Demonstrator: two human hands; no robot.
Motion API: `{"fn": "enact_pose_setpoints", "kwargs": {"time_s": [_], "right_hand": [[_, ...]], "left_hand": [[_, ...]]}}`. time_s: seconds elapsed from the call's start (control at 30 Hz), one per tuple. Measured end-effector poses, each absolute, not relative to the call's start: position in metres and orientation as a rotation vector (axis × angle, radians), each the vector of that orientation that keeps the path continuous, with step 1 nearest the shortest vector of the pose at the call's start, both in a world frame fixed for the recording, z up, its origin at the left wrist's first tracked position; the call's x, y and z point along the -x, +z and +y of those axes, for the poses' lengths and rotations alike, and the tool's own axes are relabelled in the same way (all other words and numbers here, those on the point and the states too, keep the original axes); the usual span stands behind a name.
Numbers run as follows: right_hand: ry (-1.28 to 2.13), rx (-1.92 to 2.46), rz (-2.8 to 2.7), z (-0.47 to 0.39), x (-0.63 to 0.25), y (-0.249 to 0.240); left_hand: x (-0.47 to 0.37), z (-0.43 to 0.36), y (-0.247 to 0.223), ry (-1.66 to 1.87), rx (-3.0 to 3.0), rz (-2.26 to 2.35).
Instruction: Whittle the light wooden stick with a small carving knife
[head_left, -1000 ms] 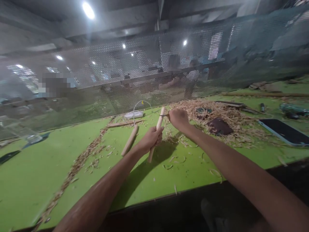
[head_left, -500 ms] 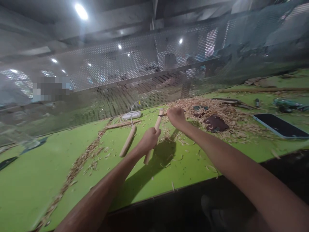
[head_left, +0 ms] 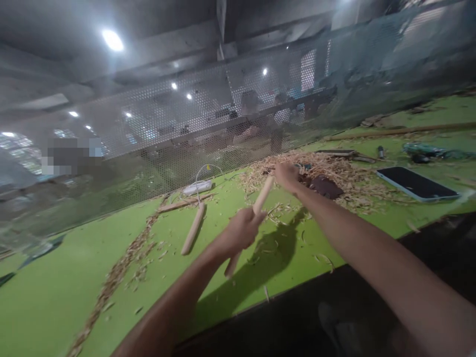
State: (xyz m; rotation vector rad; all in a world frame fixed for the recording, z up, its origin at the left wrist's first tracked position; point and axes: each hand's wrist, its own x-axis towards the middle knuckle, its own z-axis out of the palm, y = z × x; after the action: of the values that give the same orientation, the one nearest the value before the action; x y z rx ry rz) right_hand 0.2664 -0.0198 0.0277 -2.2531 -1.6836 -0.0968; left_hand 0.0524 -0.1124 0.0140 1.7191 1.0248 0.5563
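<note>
My left hand (head_left: 243,228) is closed around the middle of a pale wooden stick (head_left: 264,194), which slants up and away to the right over a green tabletop (head_left: 156,297). At the stick's far end is my right hand (head_left: 287,176), closed in a fist. It grips a small knife whose thin dark blade showed a moment ago; blur and the fingers now hide most of it. Left of my left hand lies a second pale stick (head_left: 193,230) with a white cord at its top end. Wood shavings (head_left: 256,176) are heaped behind my right hand.
A phone (head_left: 416,182) lies at the right. A dark brown piece (head_left: 326,186) rests among the shavings. Behind the table stands a perforated screen (head_left: 178,153). A white power strip (head_left: 198,187) sits near it. The table's front edge (head_left: 290,277) runs below my arms.
Both hands have moved right, and the stick has come with my left hand. Its near end now sits lower in the picture. The camera view has shifted slightly.
</note>
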Motion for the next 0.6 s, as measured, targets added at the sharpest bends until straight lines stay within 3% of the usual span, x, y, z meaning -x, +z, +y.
{"fn": "enact_pose_setpoints", "kwargs": {"time_s": [0.17, 0.6], "right_hand": [[-0.127, 2.149, -1.542, -0.017, -0.266, 0.033], [-0.295, 2.004, -1.955, -0.026, -0.222, 0.025]], "left_hand": [[-0.042, -0.085, 0.003, 0.58, -1.522, 0.697], [-0.037, -0.075, -0.003, 0.613, -1.415, 0.687]]}}
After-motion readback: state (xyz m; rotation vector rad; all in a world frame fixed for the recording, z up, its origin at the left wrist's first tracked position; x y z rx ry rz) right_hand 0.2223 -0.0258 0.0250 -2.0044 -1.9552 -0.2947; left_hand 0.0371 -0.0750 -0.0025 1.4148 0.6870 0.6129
